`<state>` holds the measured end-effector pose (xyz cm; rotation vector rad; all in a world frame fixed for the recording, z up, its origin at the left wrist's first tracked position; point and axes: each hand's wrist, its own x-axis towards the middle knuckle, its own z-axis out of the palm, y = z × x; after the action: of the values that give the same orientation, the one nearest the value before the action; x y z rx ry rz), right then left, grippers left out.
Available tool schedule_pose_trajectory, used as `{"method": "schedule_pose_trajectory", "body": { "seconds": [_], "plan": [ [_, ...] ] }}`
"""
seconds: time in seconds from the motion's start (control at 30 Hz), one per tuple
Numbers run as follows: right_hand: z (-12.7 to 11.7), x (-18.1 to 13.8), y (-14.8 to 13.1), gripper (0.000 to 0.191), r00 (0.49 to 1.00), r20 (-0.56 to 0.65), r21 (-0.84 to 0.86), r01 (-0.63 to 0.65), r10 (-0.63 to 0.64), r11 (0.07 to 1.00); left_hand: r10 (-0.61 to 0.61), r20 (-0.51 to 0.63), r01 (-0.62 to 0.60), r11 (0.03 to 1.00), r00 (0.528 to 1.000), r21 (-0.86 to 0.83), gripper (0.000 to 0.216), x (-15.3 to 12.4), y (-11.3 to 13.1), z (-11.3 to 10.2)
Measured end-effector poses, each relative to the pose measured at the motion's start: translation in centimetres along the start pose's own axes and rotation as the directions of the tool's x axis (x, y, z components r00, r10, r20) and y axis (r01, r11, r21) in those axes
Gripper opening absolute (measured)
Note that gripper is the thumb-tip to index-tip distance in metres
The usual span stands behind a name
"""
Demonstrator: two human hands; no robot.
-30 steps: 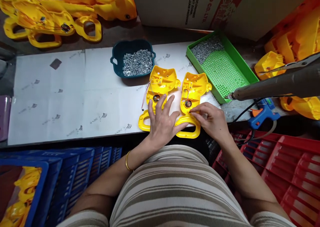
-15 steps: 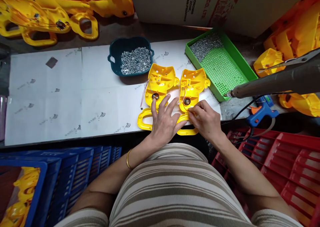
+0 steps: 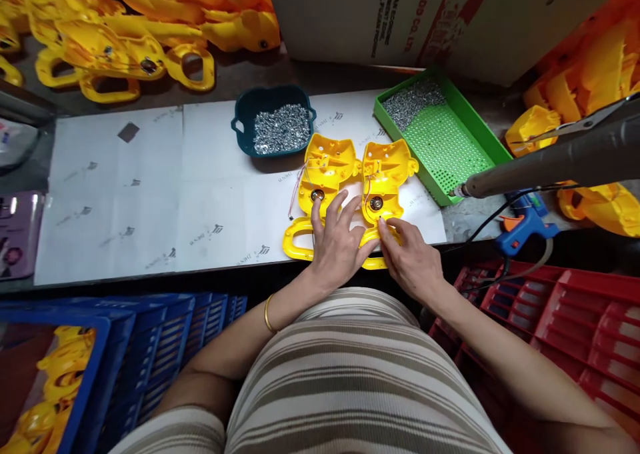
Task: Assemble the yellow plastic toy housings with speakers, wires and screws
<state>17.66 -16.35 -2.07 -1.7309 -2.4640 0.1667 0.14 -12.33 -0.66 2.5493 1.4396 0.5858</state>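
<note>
Head view: left hand (image 3: 337, 247) open, fingers spread over the near part of the left yellow shell, thumb on the right yellow shell's (image 3: 383, 164) handle. Right hand (image 3: 413, 257) has bent fingers at that shell's neck, just below the speaker (image 3: 377, 203); can't tell if it's pinching anything. Right shell sits on the white sheet (image 3: 125, 201), hollow side up. Long axis runs near-far, handle loop toward the person, broad end away. Left yellow shell (image 3: 330, 157) lies beside it, roughly parallel, same way round. Carton (image 3: 340, 21) print runs sideways: red "FOOD CO., LTD", black lines incl. "CITY, FUJIAN". Sheet has a repeated logo, lettering too small to read surely.
</note>
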Motion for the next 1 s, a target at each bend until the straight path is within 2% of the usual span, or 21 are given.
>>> {"method": "schedule_pose_trajectory", "body": {
  "seconds": [0.07,0.13,0.23,0.3,0.37,0.43,0.5,0.67,0.77,0.9,1.0],
  "plan": [
    [0.2,-0.1,1.1,0.05,0.999,-0.038,0.037,-0.006,0.007,0.999,-0.001,-0.039,0.001,1.0,0.999,-0.002,0.022,-0.3,-0.5,-0.8],
    [0.1,-0.1,2.2,0.051,0.996,-0.091,0.063,-0.019,0.024,0.998,-0.031,-0.14,0.029,0.999,0.99,-0.015,0.021,-0.9,-1.8,-1.8],
    [-0.4,0.3,3.3,0.051,0.974,-0.225,0.089,-0.011,0.031,0.996,-0.153,-0.27,0.155,0.988,0.951,-0.012,0.03,-2.3,-4.6,-2.9],
    [-1.2,1.0,2.9,0.05,0.941,-0.335,0.188,0.016,0.049,0.982,-0.222,-0.246,0.222,0.975,0.944,-0.029,0.041,-3.4,-6.1,-3.0],
    [-1.8,2.1,1.7,0.043,0.925,-0.374,0.331,0.072,0.061,0.941,-0.255,-0.184,0.244,0.966,0.949,-0.08,0.048,-4.3,-6.6,-2.6],
    [-2.1,3.6,-0.2,0.032,0.943,-0.33,0.433,0.109,0.044,0.895,-0.272,-0.143,0.254,0.958,0.952,-0.13,0.05,-5.1,-6.2,-2.0],
    [-1.9,5.4,-2.2,0.026,0.97,-0.24,0.461,0.088,0.028,0.883,-0.285,-0.13,0.266,0.953,0.95,-0.146,0.05,-5.6,-5.2,-1.5],
    [-0.8,8.7,-5.3,0.031,1.0,0.008,0.342,-0.029,0.027,0.939,-0.262,-0.097,0.243,0.954,0.96,-0.175,0.048,-6.5,-3.5,-1.3],
    [-0.9,9.6,-5.4,0.027,0.996,0.085,0.318,-0.062,0.036,0.946,-0.239,-0.128,0.217,0.962,0.962,-0.167,0.041,-6.6,-3.9,-1.8],
    [-1.9,10.4,-4.4,0.024,0.998,0.069,0.47,-0.037,0.005,0.882,-0.292,-0.225,0.263,0.953,0.93,-0.148,0.027,-5.1,-5.2,-2.6],
    [-2.8,11.0,-3.7,0.023,0.993,0.118,0.562,-0.054,-0.015,0.825,-0.269,-0.239,0.215,0.949,0.933,-0.231,0.021,-3.1,-6.0,-2.7]
  ]
}}
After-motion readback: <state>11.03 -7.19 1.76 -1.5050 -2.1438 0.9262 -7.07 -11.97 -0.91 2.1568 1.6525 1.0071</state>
